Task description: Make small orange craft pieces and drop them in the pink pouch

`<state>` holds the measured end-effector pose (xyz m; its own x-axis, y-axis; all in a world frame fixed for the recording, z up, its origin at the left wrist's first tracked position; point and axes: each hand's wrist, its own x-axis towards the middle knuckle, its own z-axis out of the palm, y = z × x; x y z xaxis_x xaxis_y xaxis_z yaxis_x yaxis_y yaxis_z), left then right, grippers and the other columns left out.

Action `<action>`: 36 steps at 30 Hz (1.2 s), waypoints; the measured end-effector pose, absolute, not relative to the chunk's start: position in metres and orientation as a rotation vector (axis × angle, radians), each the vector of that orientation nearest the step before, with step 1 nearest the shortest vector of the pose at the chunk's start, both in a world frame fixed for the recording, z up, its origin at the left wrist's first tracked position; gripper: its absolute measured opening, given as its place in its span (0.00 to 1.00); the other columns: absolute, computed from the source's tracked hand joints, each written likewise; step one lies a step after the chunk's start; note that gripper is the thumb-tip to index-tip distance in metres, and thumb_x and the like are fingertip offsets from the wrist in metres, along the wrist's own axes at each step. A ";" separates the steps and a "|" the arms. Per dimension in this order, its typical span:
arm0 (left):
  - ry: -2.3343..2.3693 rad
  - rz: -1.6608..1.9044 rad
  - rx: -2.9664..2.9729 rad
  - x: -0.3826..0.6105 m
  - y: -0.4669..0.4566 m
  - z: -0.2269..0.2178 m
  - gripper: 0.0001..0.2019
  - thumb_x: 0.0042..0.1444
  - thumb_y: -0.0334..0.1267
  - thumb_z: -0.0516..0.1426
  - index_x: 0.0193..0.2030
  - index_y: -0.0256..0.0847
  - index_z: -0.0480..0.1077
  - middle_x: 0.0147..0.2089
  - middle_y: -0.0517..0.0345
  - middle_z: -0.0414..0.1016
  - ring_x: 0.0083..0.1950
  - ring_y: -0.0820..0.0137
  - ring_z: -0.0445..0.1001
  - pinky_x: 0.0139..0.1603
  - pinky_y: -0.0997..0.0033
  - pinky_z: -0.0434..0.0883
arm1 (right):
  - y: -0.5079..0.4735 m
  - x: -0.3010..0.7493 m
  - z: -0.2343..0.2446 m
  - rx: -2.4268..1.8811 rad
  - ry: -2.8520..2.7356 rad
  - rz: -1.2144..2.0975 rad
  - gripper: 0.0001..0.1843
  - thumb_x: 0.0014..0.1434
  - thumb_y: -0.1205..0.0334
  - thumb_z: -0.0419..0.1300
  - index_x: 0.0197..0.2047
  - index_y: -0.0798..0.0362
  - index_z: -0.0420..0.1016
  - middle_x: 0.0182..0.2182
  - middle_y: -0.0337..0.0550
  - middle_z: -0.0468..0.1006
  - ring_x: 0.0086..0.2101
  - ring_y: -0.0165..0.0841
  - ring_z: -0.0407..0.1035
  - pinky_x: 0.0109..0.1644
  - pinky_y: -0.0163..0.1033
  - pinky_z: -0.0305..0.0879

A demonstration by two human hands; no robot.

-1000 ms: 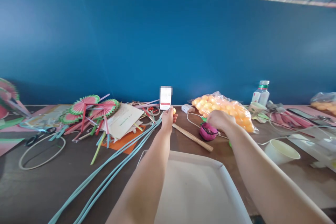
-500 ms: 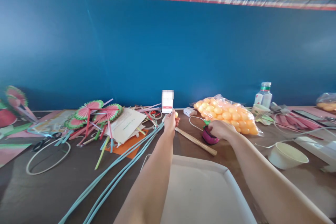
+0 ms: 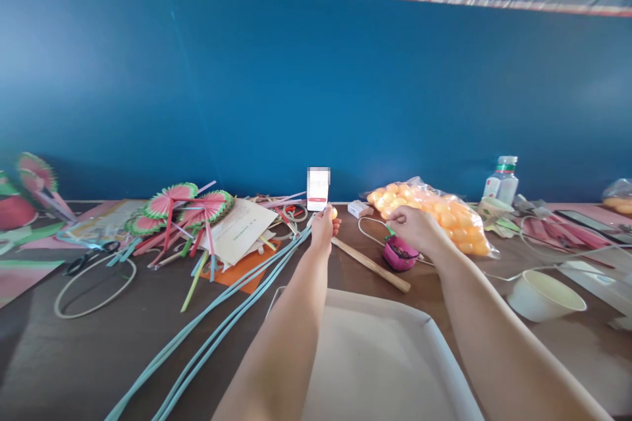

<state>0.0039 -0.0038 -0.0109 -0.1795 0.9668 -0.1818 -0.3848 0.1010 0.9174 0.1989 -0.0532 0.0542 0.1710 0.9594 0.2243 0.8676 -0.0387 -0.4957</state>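
My left hand (image 3: 323,230) is closed round a small orange ball (image 3: 334,213), of which only one side shows beside the fingers. Just behind it stands a phone (image 3: 317,189) with a lit screen. My right hand (image 3: 413,227) is raised slightly over a small purple container (image 3: 399,255) that looks like a fabric pouch or pincushion. Its top shows dark, speckled contents and a green part at the rim. Thumb and fingers of the right hand are pinched together; anything between them is too small to make out.
A clear bag of orange balls (image 3: 444,217) lies behind my right hand. A wooden stick (image 3: 372,266) and white tray (image 3: 375,342) lie nearer. Paper fans (image 3: 170,200), scissors (image 3: 93,256) and light-blue tubes (image 3: 232,306) are left; a paper cup (image 3: 546,296) and bottle (image 3: 502,181) right.
My right hand has lifted out of the purple container to just above it, its fingers now pinched. My left hand still holds the orange ball. The view has shifted slightly.
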 end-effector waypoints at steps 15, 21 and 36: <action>1.010 1.520 0.351 -0.001 0.005 -0.013 0.18 0.63 0.51 0.54 0.37 0.35 0.70 0.24 0.58 0.70 0.21 0.79 0.66 0.22 0.80 0.62 | 0.002 0.076 0.020 -1.107 -1.021 1.002 0.07 0.46 0.65 0.64 0.32 0.53 0.75 0.21 0.35 0.74 0.20 0.26 0.66 0.20 0.29 0.61; 1.097 1.514 0.426 0.002 0.009 -0.021 0.19 0.62 0.53 0.54 0.37 0.35 0.70 0.25 0.57 0.71 0.20 0.78 0.65 0.22 0.78 0.62 | 0.010 0.094 -0.011 -1.159 -0.791 1.011 0.07 0.41 0.64 0.65 0.28 0.52 0.74 0.18 0.32 0.70 0.18 0.25 0.63 0.19 0.30 0.59; 0.957 1.597 0.513 0.002 0.001 -0.013 0.16 0.60 0.50 0.56 0.42 0.38 0.70 0.29 0.59 0.70 0.23 0.77 0.67 0.25 0.78 0.65 | 0.005 0.085 -0.008 -0.913 -0.793 1.459 0.11 0.43 0.67 0.69 0.33 0.56 0.79 0.17 0.34 0.72 0.18 0.23 0.61 0.19 0.28 0.58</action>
<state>0.0016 0.0014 -0.0134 -0.2570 0.9519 -0.1668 -0.5955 -0.0200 0.8031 0.0848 0.0054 -0.0082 -0.0128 0.9956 -0.0928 -0.4640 -0.0882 -0.8815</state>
